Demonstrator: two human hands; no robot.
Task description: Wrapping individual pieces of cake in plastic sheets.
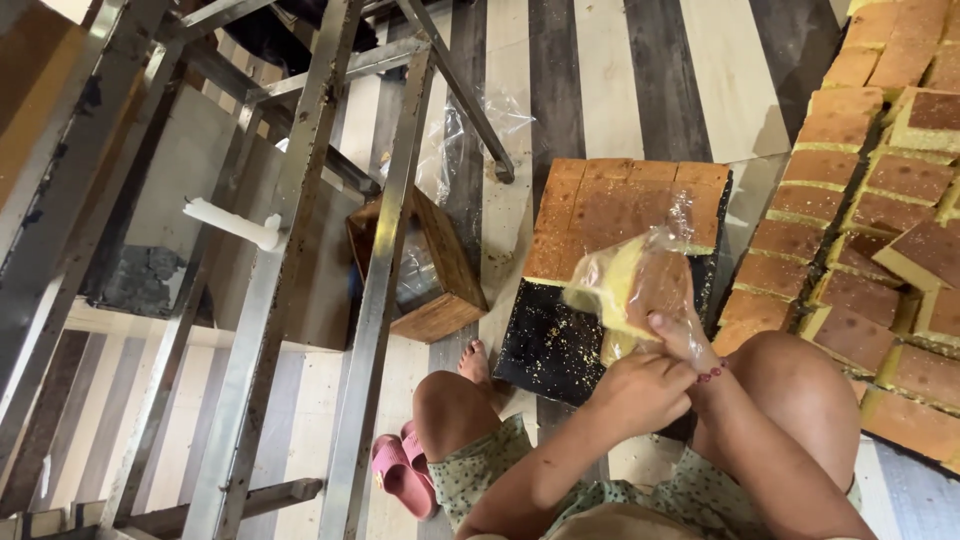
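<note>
While I sit low with my knees up, my left hand is closed around the neck of a clear plastic bag holding yellow sponge cake slices, and my right hand pinches the same neck from behind it. The bag hangs just above the black baking tray, whose far half carries a brown-topped slab of cut cake. I judge this as the sealing step: the next move calls for a tight twist without crushing the slices. Further right lie more cut cake blocks; a small wooden box sits beyond a metal rack.
</note>
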